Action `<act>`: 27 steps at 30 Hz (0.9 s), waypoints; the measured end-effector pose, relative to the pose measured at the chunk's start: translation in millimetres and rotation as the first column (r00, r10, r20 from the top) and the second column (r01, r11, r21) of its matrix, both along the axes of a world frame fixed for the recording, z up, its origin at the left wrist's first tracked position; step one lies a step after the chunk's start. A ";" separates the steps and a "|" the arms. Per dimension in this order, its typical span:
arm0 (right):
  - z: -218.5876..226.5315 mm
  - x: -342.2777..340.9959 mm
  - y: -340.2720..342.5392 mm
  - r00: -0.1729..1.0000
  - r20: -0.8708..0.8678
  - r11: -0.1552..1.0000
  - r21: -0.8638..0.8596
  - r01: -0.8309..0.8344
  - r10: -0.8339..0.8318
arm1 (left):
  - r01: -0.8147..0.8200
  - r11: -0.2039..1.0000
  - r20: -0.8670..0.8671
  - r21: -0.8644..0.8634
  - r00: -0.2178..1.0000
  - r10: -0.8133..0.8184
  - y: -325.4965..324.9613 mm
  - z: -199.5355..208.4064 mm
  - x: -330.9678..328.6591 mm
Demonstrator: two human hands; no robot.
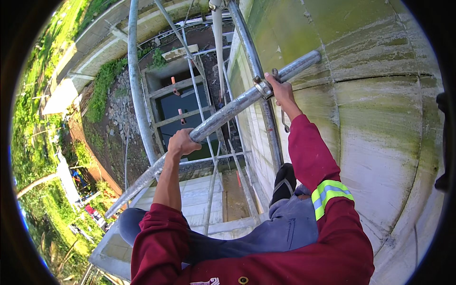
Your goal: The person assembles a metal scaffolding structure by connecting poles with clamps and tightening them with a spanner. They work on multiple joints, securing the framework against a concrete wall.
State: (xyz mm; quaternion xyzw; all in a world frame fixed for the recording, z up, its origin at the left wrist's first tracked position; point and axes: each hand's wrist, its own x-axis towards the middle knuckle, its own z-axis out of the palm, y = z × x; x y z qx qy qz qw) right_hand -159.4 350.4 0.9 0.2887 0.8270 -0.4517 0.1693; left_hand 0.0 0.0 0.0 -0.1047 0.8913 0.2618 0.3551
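Note:
A long galvanized scaffold pipe (pixel 228 112) slants across in front of me, from the lower left to the upper right. My left hand (pixel 183 143) is closed around its middle. Farther up, a metal coupler (pixel 263 88) sits where this pipe crosses a steep scaffold tube (pixel 271 135). My right hand (pixel 284 93) is closed beside the coupler, thumb toward the pipe. A slim metal wrench (pixel 286 124) with a looped end shows below that hand, and dark metal sticks out above it; the grip itself is partly hidden.
A stained concrete wall (pixel 375 123) rises close on my right. Upright scaffold tubes (pixel 137 80) stand ahead and left. Far below lies a pit of dark water (pixel 178 111) with timber beams across it. My shoe (pixel 283 183) is by the steep tube. Greenery and rubble spread at left.

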 end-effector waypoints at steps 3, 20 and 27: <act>1.9 -1.8 1.3 0.995 0.101 0.999 -0.052 0.004 0.002 | -0.014 0.999 0.013 -0.050 1.000 0.015 3.7 3.5 10.2; -20.4 -0.7 25.1 0.986 0.133 0.954 -0.292 -0.062 0.104 | -0.104 0.972 -0.161 -0.210 0.984 0.070 27.1 6.5 23.0; -51.0 -2.4 32.3 0.992 -0.070 0.930 -0.344 -0.125 0.107 | -0.065 0.973 -0.182 -0.223 0.983 0.024 30.5 9.2 19.1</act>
